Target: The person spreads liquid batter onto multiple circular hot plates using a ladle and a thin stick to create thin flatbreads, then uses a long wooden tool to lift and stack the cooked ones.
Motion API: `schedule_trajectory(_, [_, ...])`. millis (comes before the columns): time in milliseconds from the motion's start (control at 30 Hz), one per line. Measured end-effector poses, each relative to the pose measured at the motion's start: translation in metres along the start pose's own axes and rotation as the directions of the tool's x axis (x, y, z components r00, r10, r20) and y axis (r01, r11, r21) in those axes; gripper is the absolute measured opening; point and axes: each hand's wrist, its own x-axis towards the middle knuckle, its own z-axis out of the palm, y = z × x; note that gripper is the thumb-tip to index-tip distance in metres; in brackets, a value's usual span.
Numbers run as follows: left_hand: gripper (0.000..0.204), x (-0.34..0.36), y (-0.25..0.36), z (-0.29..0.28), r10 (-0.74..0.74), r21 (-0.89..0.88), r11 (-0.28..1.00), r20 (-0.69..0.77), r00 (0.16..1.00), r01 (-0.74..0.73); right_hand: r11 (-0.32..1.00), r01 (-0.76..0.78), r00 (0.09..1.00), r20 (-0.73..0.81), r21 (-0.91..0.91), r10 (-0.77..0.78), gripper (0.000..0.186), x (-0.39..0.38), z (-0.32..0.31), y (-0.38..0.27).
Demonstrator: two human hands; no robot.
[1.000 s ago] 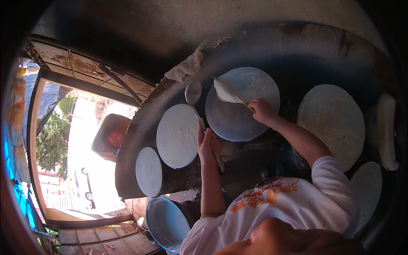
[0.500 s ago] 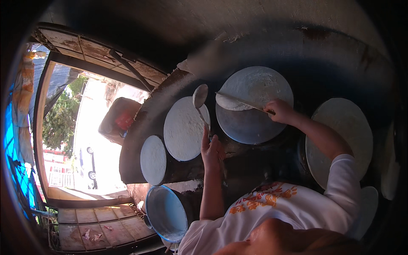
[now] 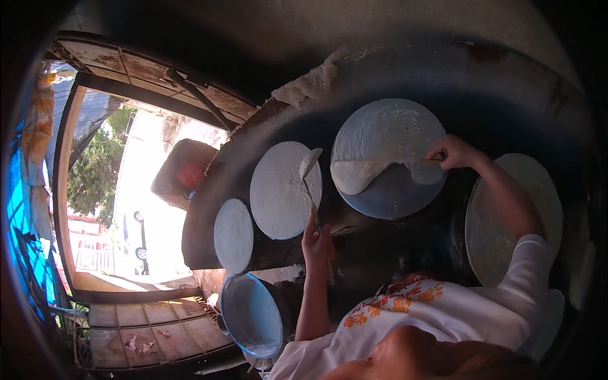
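Note:
My left hand (image 3: 316,244) grips a long-handled metal ladle (image 3: 310,163), its bowl over the right part of a batter-covered round plate (image 3: 278,202). My right hand (image 3: 455,153) is closed on the end of a thin flat spreader (image 3: 389,161), which lies across a larger round plate (image 3: 396,199). Pale batter (image 3: 392,123) coats that plate's far part and bulges nearer at both sides of the blade, leaving a grey crescent bare.
Batter-coated discs (image 3: 233,234) (image 3: 506,240) sit on either side on the wide, curved black metal stove (image 3: 481,88), whose crusted rim runs along the back. A blue-rimmed bucket (image 3: 225,291) stands lower left. Beyond a bright opening are a dark container (image 3: 171,164), trees and a vehicle.
My right hand has moved right with the spreader, and batter now covers more of the plate. The ladle's bowl has tipped edge-on and dropped slightly. The whole view has shifted a little.

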Motion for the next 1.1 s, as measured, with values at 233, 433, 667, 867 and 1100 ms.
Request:
schedule_trajectory(233, [0.057, 0.008, -0.007, 0.007, -0.026, 0.024, 0.999, 0.052, 0.998, 0.024, 0.992, 0.086, 0.99, 0.121, -0.087, -0.075, 0.041, 0.041, 0.006, -0.018])
schedule_trajectory(433, [0.057, -0.007, -0.012, -0.014, -0.137, 0.166, 0.979, 0.089, 0.986, 0.121, 0.997, -0.08, 0.992, -0.099, 0.001, 0.08, 0.042, 0.019, -0.018, 0.019])
schedule_trajectory(667, [0.057, -0.047, -0.023, -0.009, -0.26, 0.182, 0.958, 0.219, 0.94, 0.222, 0.995, -0.079, 0.992, 0.104, 0.059, 0.073, 0.04, -0.043, -0.029, -0.012])
schedule_trajectory(867, [0.059, -0.053, -0.05, 0.013, -0.161, 0.209, 0.973, 0.285, 0.945, 0.102, 0.999, 0.044, 0.996, -0.082, -0.031, -0.047, 0.034, -0.071, 0.005, -0.026])
schedule_trajectory(1100, [0.057, -0.032, -0.09, 0.01, 0.287, 0.242, 0.863, 0.486, 0.826, -0.443, 1.0, -0.029, 0.944, -0.328, -0.01, 0.024, 0.039, -0.131, 0.082, -0.04])
